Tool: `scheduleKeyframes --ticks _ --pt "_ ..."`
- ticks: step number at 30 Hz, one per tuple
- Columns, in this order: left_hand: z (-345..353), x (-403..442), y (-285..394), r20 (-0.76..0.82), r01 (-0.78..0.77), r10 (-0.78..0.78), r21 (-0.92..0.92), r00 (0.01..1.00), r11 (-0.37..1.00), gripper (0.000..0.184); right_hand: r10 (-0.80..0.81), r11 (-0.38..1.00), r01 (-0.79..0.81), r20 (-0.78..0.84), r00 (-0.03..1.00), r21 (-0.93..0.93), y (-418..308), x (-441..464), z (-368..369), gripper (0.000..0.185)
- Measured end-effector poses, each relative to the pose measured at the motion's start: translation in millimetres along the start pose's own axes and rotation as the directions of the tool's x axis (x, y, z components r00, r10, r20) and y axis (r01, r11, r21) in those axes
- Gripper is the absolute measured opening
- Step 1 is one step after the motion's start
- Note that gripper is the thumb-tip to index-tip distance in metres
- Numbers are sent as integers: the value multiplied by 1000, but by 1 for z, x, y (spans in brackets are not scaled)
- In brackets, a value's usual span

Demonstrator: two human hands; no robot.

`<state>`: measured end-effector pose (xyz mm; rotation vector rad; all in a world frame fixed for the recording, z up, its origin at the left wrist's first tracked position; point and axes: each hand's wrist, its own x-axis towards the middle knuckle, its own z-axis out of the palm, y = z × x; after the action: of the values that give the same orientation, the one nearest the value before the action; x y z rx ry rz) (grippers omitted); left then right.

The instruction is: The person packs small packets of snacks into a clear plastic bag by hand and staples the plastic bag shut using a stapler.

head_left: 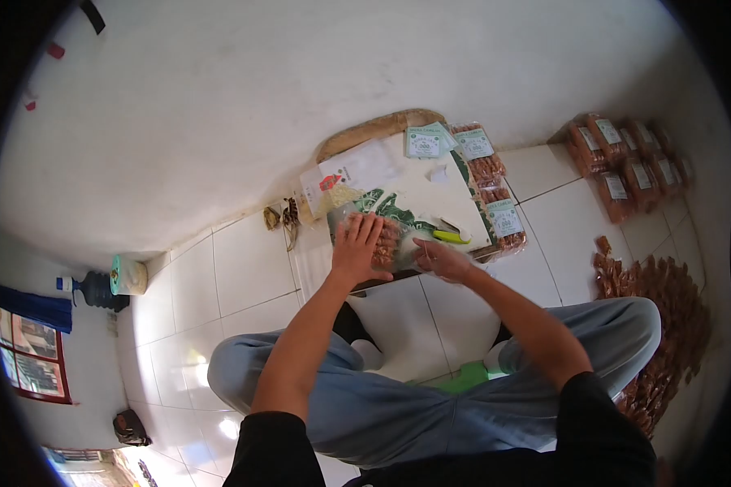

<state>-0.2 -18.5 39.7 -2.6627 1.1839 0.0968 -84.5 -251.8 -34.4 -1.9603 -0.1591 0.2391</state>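
Clear bag of brown pieces point(387, 246), centre frame, on counter point(456, 200). Left hand point(356, 248) lies over its left part, palm down, fingers extended. Right hand point(440, 260) curled at bag's right end; blurred, can't tell if gripping. Lime-handled tool point(452, 237) just above right hand.

Can see only part of the packet point(385, 246), covered by the left hand point(356, 247). Cannot judge the exact grip of the right hand point(440, 260), slightly blurred. Cannot read the small print on the far labels point(425, 143). Can see the brown pile point(679, 325) on the right only partly, hidden behind the knee point(629, 326). Cannot make out details through the left window point(34, 353). Cannot follow the black shirt point(601, 430) past the near edge, cut off there.
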Motion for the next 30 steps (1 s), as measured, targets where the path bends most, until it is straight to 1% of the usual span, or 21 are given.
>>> scheduleKeyframes --ticks 1,2,3,5,6,7,8,9,11,12,15,17,19,21,24,25,26,27,28,29,30 --pt "1 1 -1 7 30 -30 2 1000 1000 131 48 998 -42 116 992 -47 3 -9 -11 48" --pt "1 2 -3 13 60 -60 4 998 998 131 85 951 -113 107 991 287 10 -26 -20 45" --pt "3 5 -6 15 53 -53 6 998 999 131 88 950 -114 101 991 292 5 -35 -36 45" --pt "10 11 -14 8 11 -12 59 1000 998 130 179 974 -197 149 973 116 -15 -49 -72 43" --pt "10 13 -16 7 4 -4 60 1000 998 130 181 973 -199 143 973 118 -9 -56 -77 43" --pt "11 16 -17 -1 18 -18 85 1000 996 130 163 884 -186 91 982 429 -3 -66 -82 43" --pt "13 17 -18 -6 32 -31 108 999 994 131 161 704 -141 36 986 696 4 -74 -83 44" --pt "12 17 -19 -5 25 -24 106 1000 994 131 167 703 -142 32 985 697 3 -78 -80 44" --pt "12 20 -22 -116 -112 115 29 987 993 130 109 947 -57 -147 983 317 2 -81 -68 47" --pt "9 21 -21 -117 -126 129 28 985 992 130 167 962 -108 -226 960 253 -15 -83 -59 45" --pt "2 27 -14 -116 -195 188 -47 975 980 129 286 911 -166 -288 914 378 -11 -79 -36 36" --pt "4 30 -16 -105 -179 172 -68 980 981 126 256 932 -148 -310 916 332 -14 -83 -36 24" --pt "4 30 -18 -123 -212 201 -80 972 974 125 310 891 -183 -261 914 416 -10 -91 -51 16" --pt "4 30 -19 -139 -230 216 -90 966 969 124 186 887 -43 -271 944 460 17 -92 -70 15" --pt "6 31 -20 -178 -228 208 -102 962 968 124 248 927 -50 -507 825 371 53 -113 -126 14" --pt "4 31 -20 -182 -233 209 -123 961 965 125 288 938 -101 -579 763 333 53 -127 -148 19" --pt "2 31 -20 -184 -236 209 -143 960 961 126 297 955 -186 -704 645 233 90 -133 -166 26" --pt "-1 31 -20 -181 -242 214 -148 960 959 126 304 943 -290 -781 545 164 88 -151 -185 31" --pt "-4 32 -19 -170 -237 210 -160 963 958 128 325 903 -417 -801 503 105 126 -169 -205 40" --pt "-4 33 -19 -158 -231 205 -171 966 958 130 376 819 -571 -811 449 63 125 -190 -221 43" --pt "-2 35 -21 -147 -224 201 -159 968 962 132 367 634 -765 -826 427 -113 151 -213 -236 42"
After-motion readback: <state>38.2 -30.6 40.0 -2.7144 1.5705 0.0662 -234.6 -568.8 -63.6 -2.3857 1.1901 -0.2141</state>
